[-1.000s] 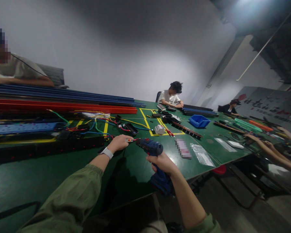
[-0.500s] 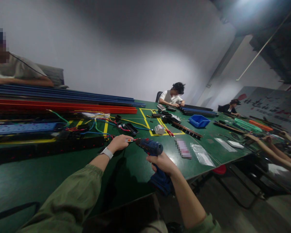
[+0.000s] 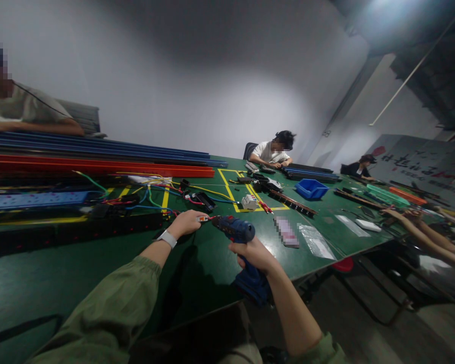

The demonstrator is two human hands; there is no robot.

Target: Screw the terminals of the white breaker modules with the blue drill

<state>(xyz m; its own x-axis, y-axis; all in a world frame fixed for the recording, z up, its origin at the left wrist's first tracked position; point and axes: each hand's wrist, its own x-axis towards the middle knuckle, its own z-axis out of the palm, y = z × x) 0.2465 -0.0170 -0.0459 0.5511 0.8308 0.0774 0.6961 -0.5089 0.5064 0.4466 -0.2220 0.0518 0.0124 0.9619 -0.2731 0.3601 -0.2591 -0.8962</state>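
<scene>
My right hand (image 3: 255,254) is wrapped round the handle of a blue cordless drill (image 3: 238,231) held above the green table (image 3: 197,263). The drill's bit points left, at a small red and white part (image 3: 203,219) pinched in my left hand (image 3: 187,222). That hand rests on the table at the end of a long black strip (image 3: 72,230) with red dots. A white watch sits on my left wrist. Both sleeves are olive green.
Red and blue rails (image 3: 98,164) and loose coloured wires (image 3: 155,194) lie beyond my hands. A white breaker (image 3: 249,202), a blue bin (image 3: 311,189) and plastic bags (image 3: 316,242) sit to the right. Other people work at the far left, far end and right side.
My hands and the drill have stayed still. The person at the table's far end has shifted a little to the right, and the arms at the right have moved slightly.
</scene>
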